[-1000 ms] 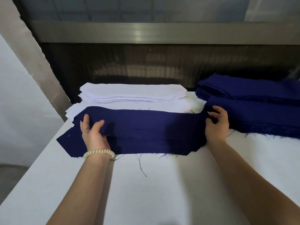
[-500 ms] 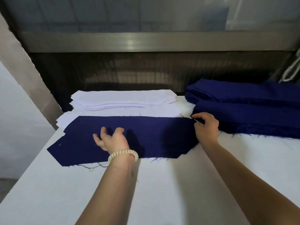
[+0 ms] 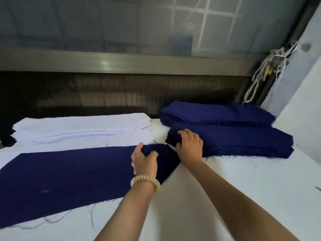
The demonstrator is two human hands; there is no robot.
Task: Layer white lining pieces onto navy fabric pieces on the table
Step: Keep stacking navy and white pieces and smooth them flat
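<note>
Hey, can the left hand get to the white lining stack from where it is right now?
Probably yes. The left hand grips the right end of the flat navy piece, and the white lining stack lies just beyond that piece with its top uncovered. Nothing stands between them.

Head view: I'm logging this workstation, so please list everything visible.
flat navy piece: one, navy, front left.
white lining stack: one, white, rear left.
loose white lining: count unclear, white, behind flat navy piece.
far navy stack: one, navy, rear right.
near navy stack: one, navy, before it.
table: one, white, under everything.
rope: one bundle, white, far right corner.
bracelet: one, cream, left wrist.
left hand: one, on flat navy piece's right end, fingers curled.
right hand: one, gripping near navy stack's left end.
</note>
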